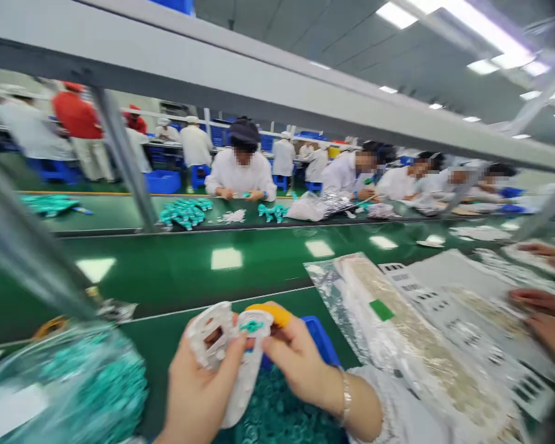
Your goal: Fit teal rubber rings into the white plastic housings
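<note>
My left hand (208,376) is closed around a white plastic shell (210,327) with cut-out openings. Its thumb presses on a second, longer white plastic shell (240,394) beside it. A small teal plastic part (252,325) sits in the upper end of that longer shell. My right hand (296,351), with a yellow finger cover on one finger, grips the same upper end by its edge. Below both hands stands a blue bin (321,339) holding many teal parts (277,407). Whether the two shells touch is hard to make out.
A clear bag of teal parts (97,376) lies at the left. Plastic-wrapped packs (398,333) and printed sheets cover the right, near another person's hands (546,314). A green conveyor (189,265) runs across. Metal posts (120,154) and an overhead beam (259,68) frame the bench.
</note>
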`<state>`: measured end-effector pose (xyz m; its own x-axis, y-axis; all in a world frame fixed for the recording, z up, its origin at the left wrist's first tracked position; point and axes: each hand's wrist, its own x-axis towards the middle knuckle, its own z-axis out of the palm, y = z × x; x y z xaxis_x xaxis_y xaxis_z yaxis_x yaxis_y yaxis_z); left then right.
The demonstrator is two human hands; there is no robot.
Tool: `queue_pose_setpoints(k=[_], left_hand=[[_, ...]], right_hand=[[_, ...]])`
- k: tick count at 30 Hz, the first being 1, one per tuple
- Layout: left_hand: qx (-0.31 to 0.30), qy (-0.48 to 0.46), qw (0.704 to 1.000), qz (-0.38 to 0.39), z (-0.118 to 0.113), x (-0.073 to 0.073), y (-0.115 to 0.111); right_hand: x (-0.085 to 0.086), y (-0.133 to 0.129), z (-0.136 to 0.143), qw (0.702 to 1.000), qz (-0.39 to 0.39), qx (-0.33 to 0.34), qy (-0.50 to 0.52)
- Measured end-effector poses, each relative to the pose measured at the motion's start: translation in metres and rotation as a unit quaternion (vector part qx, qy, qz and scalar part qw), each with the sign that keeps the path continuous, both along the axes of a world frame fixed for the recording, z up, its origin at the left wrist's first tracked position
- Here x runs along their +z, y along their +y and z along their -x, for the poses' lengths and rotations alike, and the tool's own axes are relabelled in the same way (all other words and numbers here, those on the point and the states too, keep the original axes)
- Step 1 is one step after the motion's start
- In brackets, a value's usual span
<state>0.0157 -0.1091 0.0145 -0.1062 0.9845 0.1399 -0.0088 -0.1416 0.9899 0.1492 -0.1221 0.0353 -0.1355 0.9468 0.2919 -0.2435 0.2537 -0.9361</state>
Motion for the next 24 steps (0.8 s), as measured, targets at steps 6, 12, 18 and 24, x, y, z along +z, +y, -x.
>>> queue_pose_setpoints(k=[6,12,18,24], left_hand=[[-0.019,-0.059,0.998,-0.012,-0.011,0.02,-0.001],[-0.036,-0.093,0.995,-0.006,-0.011,0.02,-0.003],[-0.013,-0.088,0.996,-0.003,-0.015,0.018,0.001],[-0.004,-0.058,0.997,0.057,0.0,-0.005,0.004]], right_hand=[[-0.004,0.003,-0.007,1.0,-0.001,0.029,0.007],[-0.001,0.003,-0.006,0.999,-0.022,0.003,-0.022],[-0.003,0.005,-0.009,0.998,-0.035,-0.009,-0.056],[0.001,0.001,-0.004,0.996,0.001,-0.016,-0.083]])
